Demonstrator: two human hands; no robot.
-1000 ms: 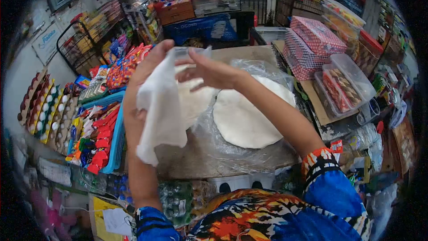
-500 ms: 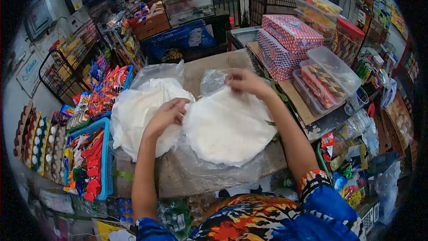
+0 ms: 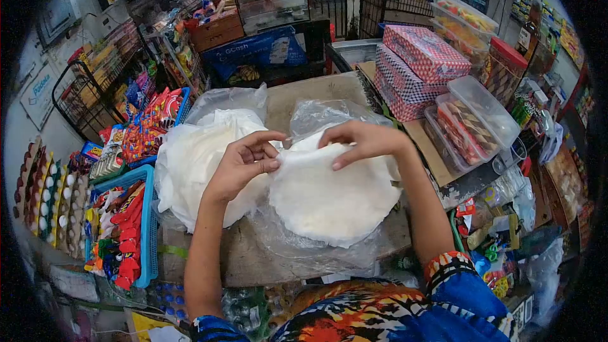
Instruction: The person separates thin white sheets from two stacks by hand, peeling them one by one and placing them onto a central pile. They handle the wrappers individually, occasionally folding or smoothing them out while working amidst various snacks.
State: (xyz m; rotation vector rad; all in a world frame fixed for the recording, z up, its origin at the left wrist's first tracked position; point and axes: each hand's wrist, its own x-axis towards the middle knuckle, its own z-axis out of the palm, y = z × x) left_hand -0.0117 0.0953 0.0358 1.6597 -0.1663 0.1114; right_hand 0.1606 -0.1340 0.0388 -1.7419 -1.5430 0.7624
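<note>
Two stacks of thin, round white sheets, like spring roll wrappers, lie side by side on clear plastic. My left hand (image 3: 247,163) is between them, thumb and fingers closed on the upper left edge of the right stack (image 3: 332,206). The edge looks slightly raised there. At the top of this stack, my right hand (image 3: 364,141) has its fingers curled over the rim of a sheet, thumb on the near side; its fingertips are partly hidden. The left stack (image 3: 196,158), with ruffled edges, sits beside my left wrist. Crumpled clear plastic (image 3: 329,113) shows behind the right stack.
Blue baskets of packaged snacks (image 3: 149,228) and egg trays (image 3: 54,199) stand at left. Checkered boxes (image 3: 424,57) and a clear plastic food container (image 3: 468,130) are on the right. Both stacks rest on a worn brown board (image 3: 329,88).
My right hand has come down and left onto the top edge of the right stack. My left hand has shifted right and closed on that stack's edge.
</note>
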